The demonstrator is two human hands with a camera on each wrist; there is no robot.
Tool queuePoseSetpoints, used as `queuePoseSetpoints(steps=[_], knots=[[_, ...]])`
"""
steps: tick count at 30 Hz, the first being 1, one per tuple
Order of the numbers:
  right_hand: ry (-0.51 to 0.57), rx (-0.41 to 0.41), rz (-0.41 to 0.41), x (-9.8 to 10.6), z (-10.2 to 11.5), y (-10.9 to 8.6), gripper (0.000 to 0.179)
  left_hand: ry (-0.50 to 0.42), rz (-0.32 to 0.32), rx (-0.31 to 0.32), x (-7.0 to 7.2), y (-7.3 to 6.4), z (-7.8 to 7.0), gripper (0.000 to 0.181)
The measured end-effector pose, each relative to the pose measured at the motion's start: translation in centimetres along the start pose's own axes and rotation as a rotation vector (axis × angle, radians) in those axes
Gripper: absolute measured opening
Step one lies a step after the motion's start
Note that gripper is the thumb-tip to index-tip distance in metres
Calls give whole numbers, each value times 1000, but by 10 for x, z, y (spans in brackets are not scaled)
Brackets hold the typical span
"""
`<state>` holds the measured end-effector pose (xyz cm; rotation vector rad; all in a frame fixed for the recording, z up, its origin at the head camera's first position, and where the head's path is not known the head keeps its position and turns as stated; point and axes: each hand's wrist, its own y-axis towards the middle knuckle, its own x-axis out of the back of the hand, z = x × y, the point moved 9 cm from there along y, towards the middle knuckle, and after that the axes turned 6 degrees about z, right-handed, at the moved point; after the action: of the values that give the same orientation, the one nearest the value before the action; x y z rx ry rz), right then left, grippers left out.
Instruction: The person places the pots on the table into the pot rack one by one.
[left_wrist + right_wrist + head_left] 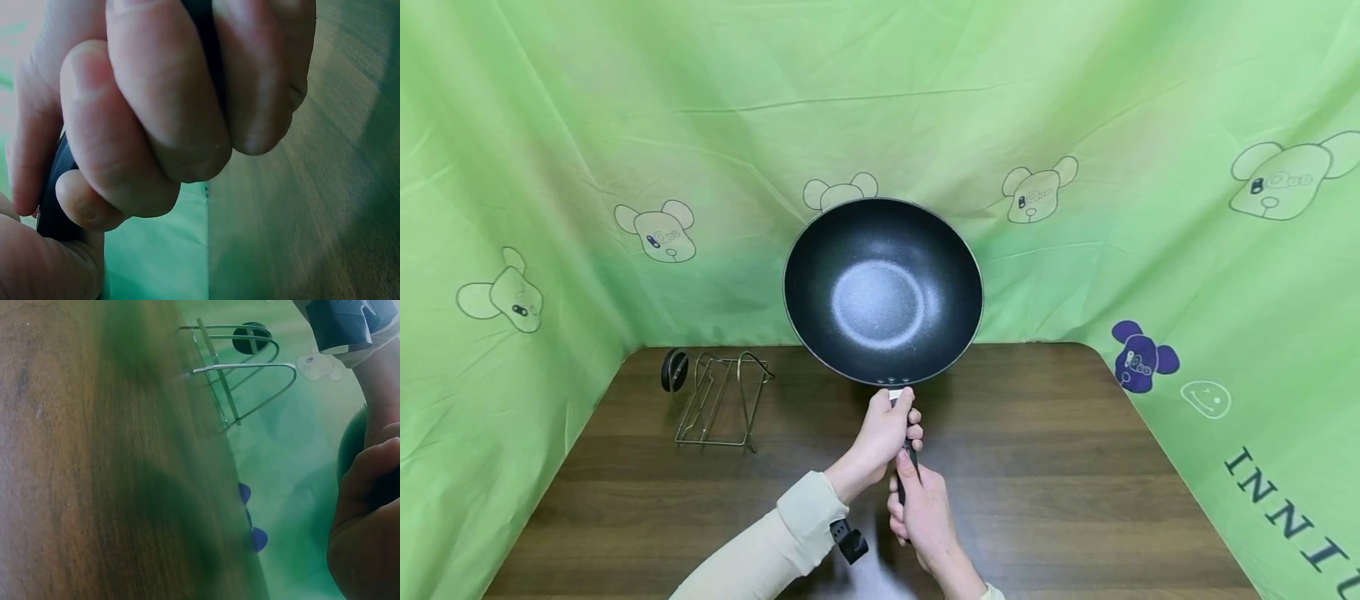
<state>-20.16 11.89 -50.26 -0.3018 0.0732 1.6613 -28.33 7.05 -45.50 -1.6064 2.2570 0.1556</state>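
A black wok (880, 300) with a thin light rim is held up over the table, its inside turned towards me. Both hands grip its black handle (912, 454). The left hand (880, 433) holds the end nearest the pan, its thumb lying along the top. Closer to me, the right hand (925, 508) wraps the handle's lower part, just below the left. In the left wrist view, curled fingers (162, 106) hide most of the handle. Only part of the right hand (369, 531) shows in the right wrist view.
On the table's left stands a metal wire rack (711, 444), with a black round piece (675, 370) at its back left corner. The brown wooden table (1037, 467) is bordered by a green printed curtain (925, 100) behind and at both sides.
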Motion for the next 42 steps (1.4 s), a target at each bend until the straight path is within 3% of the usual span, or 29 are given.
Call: queuePoseSetpoints(steps=[26,42], knots=[[-14,-2,12,-9,-1,3,51,-45,-14,-7,7,-2,-6,12],[-17,12,13,-13,2,4,54,-14,-22,-5,11,-3,-10,13]])
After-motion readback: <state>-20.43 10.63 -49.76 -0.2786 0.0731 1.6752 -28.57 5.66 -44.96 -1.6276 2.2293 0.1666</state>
